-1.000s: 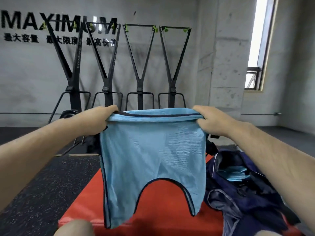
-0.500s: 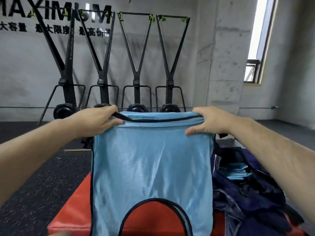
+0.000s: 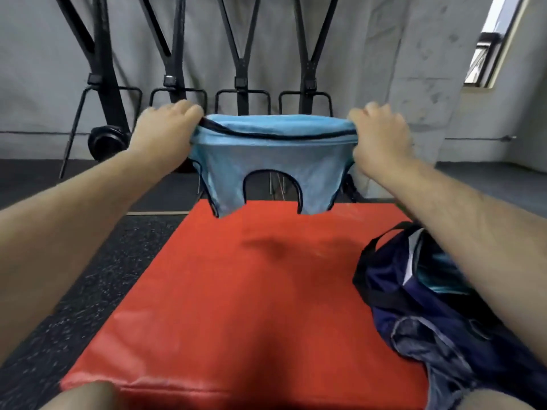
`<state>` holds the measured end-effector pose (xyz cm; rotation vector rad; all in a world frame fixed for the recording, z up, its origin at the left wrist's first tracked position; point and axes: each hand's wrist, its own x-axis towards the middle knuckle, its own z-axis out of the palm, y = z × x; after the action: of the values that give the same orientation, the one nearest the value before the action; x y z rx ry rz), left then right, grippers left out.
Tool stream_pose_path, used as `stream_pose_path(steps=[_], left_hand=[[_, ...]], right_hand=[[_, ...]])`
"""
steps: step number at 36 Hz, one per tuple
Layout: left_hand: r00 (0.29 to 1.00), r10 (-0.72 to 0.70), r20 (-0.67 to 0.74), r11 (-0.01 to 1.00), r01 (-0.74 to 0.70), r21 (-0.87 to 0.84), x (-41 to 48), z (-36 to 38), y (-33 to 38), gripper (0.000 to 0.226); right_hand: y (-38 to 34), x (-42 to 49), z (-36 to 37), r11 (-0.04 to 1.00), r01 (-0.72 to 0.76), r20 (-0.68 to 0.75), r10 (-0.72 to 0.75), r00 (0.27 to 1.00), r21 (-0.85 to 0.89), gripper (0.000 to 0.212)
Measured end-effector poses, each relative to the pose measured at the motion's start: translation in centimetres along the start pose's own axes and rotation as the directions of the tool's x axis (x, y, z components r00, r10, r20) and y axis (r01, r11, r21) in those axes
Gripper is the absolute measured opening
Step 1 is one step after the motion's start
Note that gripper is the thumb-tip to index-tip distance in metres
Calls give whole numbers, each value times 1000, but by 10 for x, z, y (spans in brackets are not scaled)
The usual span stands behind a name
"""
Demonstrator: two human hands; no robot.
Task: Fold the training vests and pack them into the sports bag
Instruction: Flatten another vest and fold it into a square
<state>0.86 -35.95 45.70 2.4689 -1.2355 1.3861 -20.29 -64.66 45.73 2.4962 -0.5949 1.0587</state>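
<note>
The training vest (image 3: 272,161) is hanging in the air between both hands, above the far edge of the red pad (image 3: 236,291) and not touching it. It is showing as a light blue mesh, thin and slightly sheer, with narrow dark piping running along every edge. Its top is lying doubled over into a soft, rolled band stretched taut from hand to hand. Below that band the cloth is drooping in two short lobes with a rounded, arch-shaped cutout between them, through which the background is showing.

The left grip (image 3: 165,134) is clenching the left end of the band, fingers curled over the cloth. The right grip (image 3: 381,137) is grasping the right end in the same way, knuckles facing up.

The sports bag (image 3: 384,279) is sitting on the right side of the pad, partly under the right forearm. It is sagging as limp, crumpled navy fabric with a black strap looping over its mouth, and something bright blue is lying inside the opening.

The pad is looking smooth and glossy, like vinyl, with square edges. The floor (image 3: 103,306) around it is looking like black speckled rubber. Black metal frames (image 3: 242,54) are standing along the grey concrete wall (image 3: 414,84).
</note>
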Motion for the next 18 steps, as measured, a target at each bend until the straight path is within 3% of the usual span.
stream_pose_path(steps=[5,9,11,14,16,18], left_hand=[[998,38,58,998,-35,-53,-46,24,8,34],[967,21,252,983,25,-180,-118,58,39,34],[903,-5,429,960,125,-251,-161,76,61,33],[697,38,716,931,235,-279,-220,101,92,31],[601,91,794,910,274,-312,-244,112,103,28],[573,104,813,879,329,-345,-247,117,107,25]], right_hand=[[-11,-43,27,997,8,71,-14,997,81,46],[-31,-115,69,988,-14,233,-22,972,153,45],[-45,-159,89,980,-45,387,-34,922,192,48],[-68,-221,113,959,-119,639,-77,765,258,57],[-83,-253,125,952,-161,735,-87,673,259,59],[-92,-269,132,950,-195,776,-70,626,243,60]])
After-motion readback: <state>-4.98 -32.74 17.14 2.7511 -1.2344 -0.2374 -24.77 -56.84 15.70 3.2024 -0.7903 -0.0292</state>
